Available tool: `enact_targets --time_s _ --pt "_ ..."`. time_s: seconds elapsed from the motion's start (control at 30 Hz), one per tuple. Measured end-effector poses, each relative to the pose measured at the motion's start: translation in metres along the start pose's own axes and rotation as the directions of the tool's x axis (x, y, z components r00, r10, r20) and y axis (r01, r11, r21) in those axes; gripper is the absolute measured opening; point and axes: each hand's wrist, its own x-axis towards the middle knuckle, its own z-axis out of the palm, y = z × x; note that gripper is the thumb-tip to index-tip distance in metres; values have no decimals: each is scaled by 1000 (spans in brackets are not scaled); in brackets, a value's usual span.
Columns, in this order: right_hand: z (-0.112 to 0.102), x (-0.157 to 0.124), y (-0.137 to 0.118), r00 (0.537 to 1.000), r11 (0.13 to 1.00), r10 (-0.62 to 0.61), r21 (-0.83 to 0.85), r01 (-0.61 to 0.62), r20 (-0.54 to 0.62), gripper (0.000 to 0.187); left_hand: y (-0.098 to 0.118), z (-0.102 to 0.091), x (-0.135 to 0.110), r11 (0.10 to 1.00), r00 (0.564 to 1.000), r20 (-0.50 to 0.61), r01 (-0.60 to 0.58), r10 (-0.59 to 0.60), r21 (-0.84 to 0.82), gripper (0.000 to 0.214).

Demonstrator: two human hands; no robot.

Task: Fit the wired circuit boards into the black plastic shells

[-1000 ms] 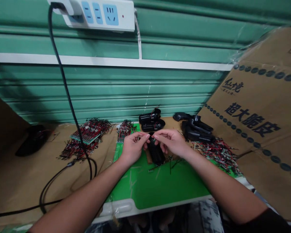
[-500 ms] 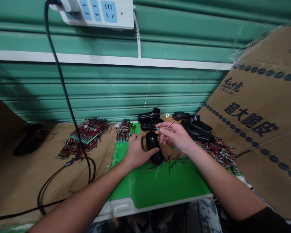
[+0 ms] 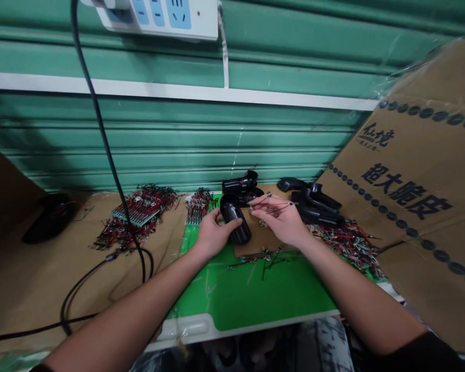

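My left hand grips a black plastic shell, thumb on its near side and fingers at its left edge. The shell is tilted, its hollow end facing away. To its right, my right hand pinches a wired part with thin red and black wires; whatever sits between the fingertips is too small to make out. Several loose wired parts lie just below the hands, by the edge of a brown cardboard piece on the green board. More black shells stand behind.
Wired circuit boards are heaped at left, with a smaller panel nearer. Black housings and a wire pile lie right, beside a cardboard box. A black cable hangs at left from a power strip.
The black shell has swung from nearly upright to a leftward tilt and moved slightly left and up with my left hand. The wired part in my right hand has turned, its wires now pointing right.
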Motion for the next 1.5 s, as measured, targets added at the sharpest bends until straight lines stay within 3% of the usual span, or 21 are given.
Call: enact_targets --time_s 0.13,0.27,0.87,1.1,1.5 --pt "1 -3 8 980 975 -173 -122 184 98 22 11 3 -5 981 995 97 -8 27 -194 52" --pt "1 -3 14 964 952 -236 -171 255 125 21 15 6 -11 967 991 130 4 30 -256 53" --pt "-1 -3 16 953 937 -262 -195 288 149 21 17 8 -13 973 991 127 -18 48 -228 50" --pt "1 -3 17 948 945 -282 -129 301 144 19 14 7 -12 968 989 135 -16 52 -252 48" --pt "-6 -3 15 933 902 -294 -264 342 207 23 12 8 -12 970 992 107 -37 65 -240 43"
